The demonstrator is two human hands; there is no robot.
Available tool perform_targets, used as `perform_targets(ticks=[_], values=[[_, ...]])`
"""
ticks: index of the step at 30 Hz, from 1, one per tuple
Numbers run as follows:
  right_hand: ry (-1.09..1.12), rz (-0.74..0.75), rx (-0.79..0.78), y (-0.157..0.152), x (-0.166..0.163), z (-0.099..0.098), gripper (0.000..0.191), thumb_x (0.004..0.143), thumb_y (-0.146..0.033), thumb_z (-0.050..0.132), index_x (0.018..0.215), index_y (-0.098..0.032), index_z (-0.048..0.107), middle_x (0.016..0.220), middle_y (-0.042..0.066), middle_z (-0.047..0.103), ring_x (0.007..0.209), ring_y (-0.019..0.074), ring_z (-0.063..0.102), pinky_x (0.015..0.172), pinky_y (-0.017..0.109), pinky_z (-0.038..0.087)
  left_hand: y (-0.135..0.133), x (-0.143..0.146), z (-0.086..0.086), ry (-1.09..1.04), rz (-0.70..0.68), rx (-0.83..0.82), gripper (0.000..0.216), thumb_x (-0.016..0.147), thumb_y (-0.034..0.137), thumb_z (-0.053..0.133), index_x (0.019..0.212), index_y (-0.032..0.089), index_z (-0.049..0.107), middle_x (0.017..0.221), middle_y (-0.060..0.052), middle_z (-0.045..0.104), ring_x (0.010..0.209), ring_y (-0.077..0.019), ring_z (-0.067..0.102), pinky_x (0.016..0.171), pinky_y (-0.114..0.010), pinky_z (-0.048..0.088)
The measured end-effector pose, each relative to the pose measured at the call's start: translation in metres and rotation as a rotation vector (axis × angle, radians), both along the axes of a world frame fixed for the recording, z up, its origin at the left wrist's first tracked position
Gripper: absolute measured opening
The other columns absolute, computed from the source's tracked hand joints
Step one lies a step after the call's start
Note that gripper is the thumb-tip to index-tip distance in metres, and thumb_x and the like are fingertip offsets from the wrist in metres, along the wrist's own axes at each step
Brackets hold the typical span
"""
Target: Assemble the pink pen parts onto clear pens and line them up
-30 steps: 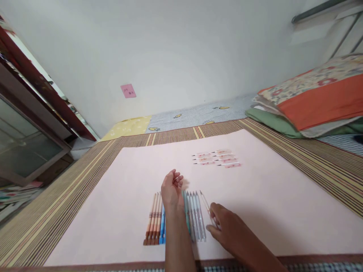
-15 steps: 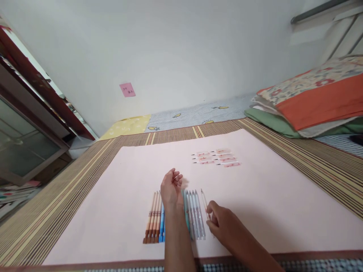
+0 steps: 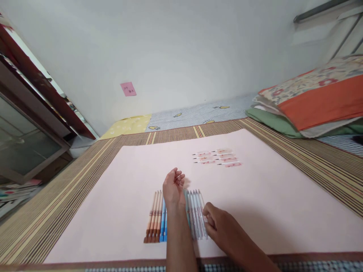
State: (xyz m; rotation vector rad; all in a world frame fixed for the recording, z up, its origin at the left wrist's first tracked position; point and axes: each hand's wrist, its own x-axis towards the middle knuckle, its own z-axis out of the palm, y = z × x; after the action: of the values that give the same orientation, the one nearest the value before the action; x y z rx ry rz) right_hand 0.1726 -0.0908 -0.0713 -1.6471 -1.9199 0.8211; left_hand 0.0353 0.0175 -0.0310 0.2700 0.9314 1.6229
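A row of pens lies side by side on a large pale pink sheet (image 3: 113, 196). At its left end are peach-and-brown pens (image 3: 154, 215), then blue pens (image 3: 163, 223), then clear-barrelled pens (image 3: 195, 215) on the right. My left hand (image 3: 173, 185) is palm up above the middle of the row, its fingers loosely curled and holding nothing; its forearm hides the pens beneath. My right hand (image 3: 217, 221) pinches a white pen (image 3: 200, 197) against the right end of the row. Its lower part is hidden by the fingers.
Several refills with pink patterned barrels (image 3: 227, 159) lie in two columns farther back on the sheet. A striped mat (image 3: 93, 166) is under the sheet. Folded bedding (image 3: 317, 102) is piled at the right, and a pink note (image 3: 128, 89) sticks to the wall.
My right hand has moved left, bringing the white pen from a small gap away to right beside the row. My left hand stays nearly in place.
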Motion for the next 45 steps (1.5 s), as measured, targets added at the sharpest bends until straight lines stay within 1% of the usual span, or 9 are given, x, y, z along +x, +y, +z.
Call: perform_targets(ticks=[5, 15, 23, 32, 36, 39, 42, 45], values=[[0.026, 0.008, -0.009, 0.001, 0.000, 0.003, 0.015, 0.077, -0.010, 0.047, 0.082, -0.023, 0.043, 0.063, -0.005, 0.048, 0.057, 0.0126, 0.045, 0.056, 0.023, 0.028, 0.000, 0.001, 0.003, -0.004, 0.003, -0.006, 0.012, 0.075, 0.019, 0.067, 0.084, 0.011, 0.069, 0.069, -0.004, 0.067, 0.057, -0.0102, 0.063, 0.051, -0.017, 0.044], [0.058, 0.015, -0.004, -0.001, -0.001, -0.002, 0.017, 0.074, -0.008, 0.048, 0.080, -0.023, 0.044, 0.063, -0.005, 0.048, 0.058, 0.0123, 0.047, 0.057, 0.023, 0.029, 0.000, 0.002, 0.000, -0.007, -0.006, 0.010, 0.015, 0.074, 0.019, 0.069, 0.086, 0.010, 0.069, 0.069, -0.004, 0.067, 0.058, -0.0107, 0.063, 0.051, -0.017, 0.044], [0.072, 0.010, -0.024, 0.000, 0.002, 0.001, 0.014, 0.076, -0.010, 0.049, 0.081, -0.023, 0.046, 0.060, -0.006, 0.047, 0.057, 0.0127, 0.047, 0.056, 0.023, 0.029, 0.000, 0.002, 0.001, 0.007, -0.012, -0.001, 0.017, 0.071, 0.021, 0.072, 0.085, 0.011, 0.069, 0.070, -0.004, 0.067, 0.058, -0.0105, 0.063, 0.052, -0.018, 0.044], [0.054, 0.019, -0.034, 0.000, 0.001, 0.006, 0.014, 0.075, -0.010, 0.049, 0.079, -0.023, 0.047, 0.062, -0.005, 0.049, 0.058, 0.0128, 0.047, 0.056, 0.024, 0.029, 0.003, 0.000, -0.008, 0.010, -0.029, 0.027, 0.018, 0.072, 0.022, 0.072, 0.086, 0.011, 0.070, 0.072, -0.004, 0.067, 0.060, -0.0106, 0.064, 0.052, -0.017, 0.045], [0.110, 0.037, -0.059, 0.000, 0.006, 0.012, 0.009, 0.082, -0.014, 0.046, 0.079, -0.022, 0.046, 0.062, -0.005, 0.049, 0.058, 0.0128, 0.048, 0.057, 0.024, 0.030, 0.004, 0.000, -0.009, 0.008, -0.036, 0.031, 0.020, 0.071, 0.023, 0.073, 0.087, 0.012, 0.070, 0.072, -0.004, 0.068, 0.060, -0.0110, 0.064, 0.052, -0.018, 0.045], [0.147, 0.027, -0.066, 0.001, 0.012, 0.016, 0.011, 0.087, -0.018, 0.042, 0.078, -0.022, 0.046, 0.062, -0.005, 0.048, 0.059, 0.0130, 0.048, 0.057, 0.024, 0.030, 0.003, 0.001, -0.007, 0.004, -0.020, 0.013, 0.019, 0.071, 0.022, 0.073, 0.086, 0.011, 0.070, 0.071, -0.004, 0.067, 0.059, -0.0105, 0.064, 0.052, -0.018, 0.045], [0.143, 0.022, -0.080, 0.002, 0.015, 0.019, 0.011, 0.088, -0.019, 0.042, 0.080, -0.022, 0.048, 0.061, -0.005, 0.049, 0.059, 0.0136, 0.049, 0.056, 0.025, 0.031, 0.002, 0.002, -0.005, 0.009, -0.020, 0.009, 0.019, 0.071, 0.022, 0.072, 0.086, 0.011, 0.069, 0.071, -0.004, 0.067, 0.059, -0.0102, 0.063, 0.052, -0.017, 0.044], [0.118, 0.028, -0.072, 0.002, 0.014, 0.020, 0.010, 0.087, -0.019, 0.044, 0.082, -0.022, 0.053, 0.064, -0.004, 0.054, 0.062, 0.0150, 0.052, 0.059, 0.026, 0.034, 0.002, 0.002, -0.006, 0.010, -0.035, 0.026, 0.019, 0.072, 0.022, 0.072, 0.088, 0.011, 0.069, 0.072, -0.004, 0.067, 0.060, -0.0108, 0.064, 0.053, -0.018, 0.045]])
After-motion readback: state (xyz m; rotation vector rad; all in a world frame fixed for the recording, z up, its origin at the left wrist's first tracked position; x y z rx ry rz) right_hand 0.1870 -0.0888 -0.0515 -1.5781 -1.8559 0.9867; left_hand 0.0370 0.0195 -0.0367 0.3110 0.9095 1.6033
